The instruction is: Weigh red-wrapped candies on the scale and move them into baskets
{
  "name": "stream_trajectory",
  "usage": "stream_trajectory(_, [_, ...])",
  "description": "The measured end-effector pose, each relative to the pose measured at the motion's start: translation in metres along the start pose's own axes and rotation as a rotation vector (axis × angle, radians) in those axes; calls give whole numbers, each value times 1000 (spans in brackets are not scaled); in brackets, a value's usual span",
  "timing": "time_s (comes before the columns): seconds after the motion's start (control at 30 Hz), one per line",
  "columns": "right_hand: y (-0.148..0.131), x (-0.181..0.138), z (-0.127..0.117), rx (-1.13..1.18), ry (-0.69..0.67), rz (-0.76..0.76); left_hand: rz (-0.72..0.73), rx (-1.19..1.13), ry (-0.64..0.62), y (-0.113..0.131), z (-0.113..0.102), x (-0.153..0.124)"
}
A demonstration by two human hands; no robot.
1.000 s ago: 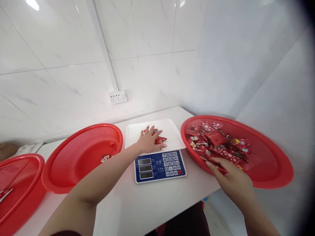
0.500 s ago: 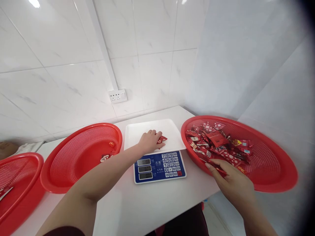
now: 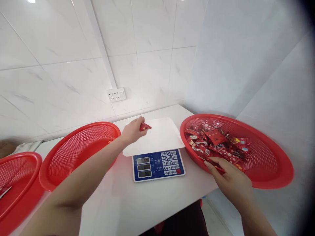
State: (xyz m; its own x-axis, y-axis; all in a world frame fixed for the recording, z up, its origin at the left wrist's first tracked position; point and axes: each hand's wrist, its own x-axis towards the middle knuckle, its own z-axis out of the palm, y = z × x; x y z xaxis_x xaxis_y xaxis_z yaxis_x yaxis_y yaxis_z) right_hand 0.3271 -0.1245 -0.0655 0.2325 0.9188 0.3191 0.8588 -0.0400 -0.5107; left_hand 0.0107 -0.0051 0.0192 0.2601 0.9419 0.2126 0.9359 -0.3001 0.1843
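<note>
My left hand (image 3: pixel 134 130) is closed on a small red snack packet (image 3: pixel 145 127), held above the left part of the white pan (image 3: pixel 162 134) of a digital scale. The scale's blue keypad panel (image 3: pixel 158 165) faces me, its displays lit with digits. My right hand (image 3: pixel 227 175) is closed on another red packet (image 3: pixel 220 169), at the near rim of the right red basket (image 3: pixel 273 178). Inside that basket lies a heap of red snack packets (image 3: pixel 216 137). My fingers hide most of both held packets.
A second red mesh basket (image 3: pixel 52 160) stands left of the scale, partly behind my left forearm. Further left is a third red basket (image 3: pixel 27 193). The white table (image 3: pixel 137 206) meets a tiled wall with a power socket (image 3: pixel 116 94).
My left hand has lifted the red packet off the scale pan and moved left and up with it. My right hand has stayed at the basket rim with its packet.
</note>
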Motion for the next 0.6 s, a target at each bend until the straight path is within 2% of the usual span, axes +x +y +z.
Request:
stream_trajectory(0.1, [0,0,-1,16,8,-3,-111,45,53,-29,-25,-22])
stream_trajectory(0.17, [0,0,-1,28,22,20,-188,92,56,-49,-35,-41])
stream_trajectory(0.3, [-7,-1,1,122,172,94,-346,187,-66,-83,-36,-81])
stream_trajectory(0.37, [-18,0,4,182,252,76,-388,155,-137,-93,-32,-98])
stream_trajectory(0.47, [-45,4,12,229,210,-52,-372,86,-208,-95,-28,-117])
stream_trajectory(0.6, [-91,21,32,228,52,-255,-313,40,-169,-74,-25,-133])
